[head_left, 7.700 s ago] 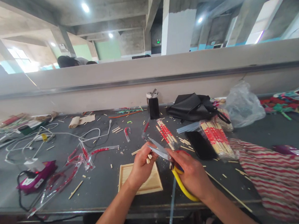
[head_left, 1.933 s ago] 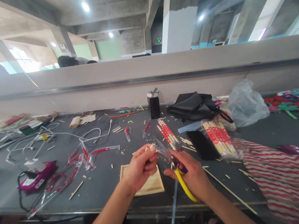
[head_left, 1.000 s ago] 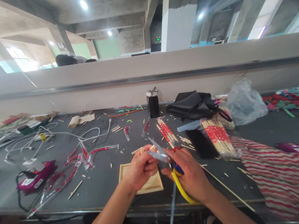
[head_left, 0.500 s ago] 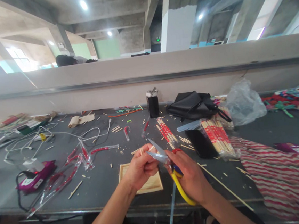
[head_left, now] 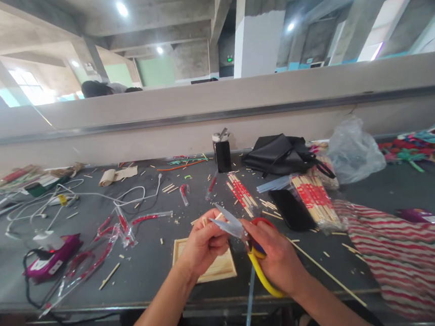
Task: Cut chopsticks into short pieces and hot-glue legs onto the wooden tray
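My left hand [head_left: 208, 242] is closed in a pinch on a short wooden stick [head_left: 218, 216], whose pale end pokes out past the fingers. Wrapped round the red and yellow handles is my right hand [head_left: 276, 251], holding a pair of scissors [head_left: 230, 227]. Their blades are parted, with the tips beside the left fingertips; whether they touch the stick I cannot tell. Below the left hand a shallow wooden stick tray [head_left: 232, 263] lies on the table, partly covered by that hand. A clear bluish strip [head_left: 250, 302] hangs over the table edge beneath the scissors.
Bundled sticks in red wrapping [head_left: 315, 200] lie right of a black phone [head_left: 292, 209]. A striped cloth [head_left: 412, 257] covers the right front. At left are white cables [head_left: 102, 192], a purple power strip [head_left: 54, 261] and red-and-clear wrappers [head_left: 96, 255]. Stick offcuts are scattered about.
The scissor blades have spread slightly wider, and more of the red handle shows by my right hand. My left hand keeps its place with the stick.
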`<state>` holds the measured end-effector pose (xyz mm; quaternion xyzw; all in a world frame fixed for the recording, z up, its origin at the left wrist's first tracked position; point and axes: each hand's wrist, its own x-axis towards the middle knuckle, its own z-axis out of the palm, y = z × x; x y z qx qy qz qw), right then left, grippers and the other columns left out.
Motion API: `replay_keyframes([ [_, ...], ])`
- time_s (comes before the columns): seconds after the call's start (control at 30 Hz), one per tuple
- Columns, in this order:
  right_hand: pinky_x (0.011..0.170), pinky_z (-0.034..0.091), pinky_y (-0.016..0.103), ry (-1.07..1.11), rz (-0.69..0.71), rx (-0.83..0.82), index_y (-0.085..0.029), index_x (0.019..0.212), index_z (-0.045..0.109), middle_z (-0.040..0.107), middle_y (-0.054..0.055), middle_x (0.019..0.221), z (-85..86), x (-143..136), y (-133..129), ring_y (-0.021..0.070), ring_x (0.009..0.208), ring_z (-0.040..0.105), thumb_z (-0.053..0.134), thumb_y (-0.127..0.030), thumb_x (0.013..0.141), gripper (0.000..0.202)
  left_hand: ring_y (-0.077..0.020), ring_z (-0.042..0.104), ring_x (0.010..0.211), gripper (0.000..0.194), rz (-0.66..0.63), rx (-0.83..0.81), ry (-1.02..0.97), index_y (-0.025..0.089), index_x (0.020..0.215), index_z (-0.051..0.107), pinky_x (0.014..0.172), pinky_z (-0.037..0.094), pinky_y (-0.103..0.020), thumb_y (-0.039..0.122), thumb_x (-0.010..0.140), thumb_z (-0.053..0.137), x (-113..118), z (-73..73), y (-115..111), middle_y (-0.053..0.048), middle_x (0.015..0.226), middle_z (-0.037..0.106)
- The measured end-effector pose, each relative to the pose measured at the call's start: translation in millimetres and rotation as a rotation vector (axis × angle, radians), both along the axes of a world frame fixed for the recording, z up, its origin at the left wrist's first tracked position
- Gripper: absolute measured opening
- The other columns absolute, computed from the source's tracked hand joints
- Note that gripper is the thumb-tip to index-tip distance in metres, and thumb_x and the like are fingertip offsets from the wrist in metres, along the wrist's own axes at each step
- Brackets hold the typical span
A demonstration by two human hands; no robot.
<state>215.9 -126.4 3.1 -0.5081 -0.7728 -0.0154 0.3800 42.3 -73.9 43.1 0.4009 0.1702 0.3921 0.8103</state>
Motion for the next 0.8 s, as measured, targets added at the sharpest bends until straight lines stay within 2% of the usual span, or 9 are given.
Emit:
replay_keyframes([
  [0.27,0.068,0.055,0.038,-0.039,-0.023,0.069,-0.018,0.127,0.052,0.058,0.007,0.081,0.1,0,2,0.0240,0.075,0.061,0.045,-0.006,0.079,0.050,-0.0025,0.012,0.043,0.032,0.018,-0.012,0.016,0.019,0.067,0.038,0.039,0.012,-0.013,0.022,0.071,0.070,-1,0.0,1,0.010,0.054,0.021],
  [0.47,0.070,0.056,0.032,0.103,0.039,-0.001,-0.020,0.125,0.053,0.065,0.006,0.090,-3.2,1,3,0.0198,0.078,0.065,0.049,-0.009,0.081,0.045,-0.0024,0.012,0.044,0.030,-0.014,-0.023,-0.027,0.018,0.071,0.041,0.039,0.012,-0.012,0.026,0.076,0.069,0,1.1,0,0.010,0.057,0.022],
  [0.63,0.063,0.054,0.027,0.235,-0.106,0.104,-0.018,0.117,0.059,0.068,0.005,0.086,-11.0,2,10,0.0167,0.066,0.064,0.052,-0.020,0.089,0.029,-0.0032,0.010,0.044,0.019,-0.025,-0.044,-0.062,0.016,0.077,0.048,0.037,0.012,-0.013,0.030,0.087,0.058,3,0.9,2,0.009,0.057,0.021],
  [0.8,0.059,0.052,0.025,0.253,-0.144,0.090,-0.015,0.113,0.061,0.069,0.005,0.081,-10.7,1,15,0.0148,0.060,0.062,0.055,-0.026,0.089,0.027,-0.0032,0.013,0.043,0.020,-0.017,-0.109,-0.089,0.015,0.080,0.053,0.036,0.012,-0.013,0.034,0.088,0.055,3,-6.1,8,0.008,0.058,0.024],
])
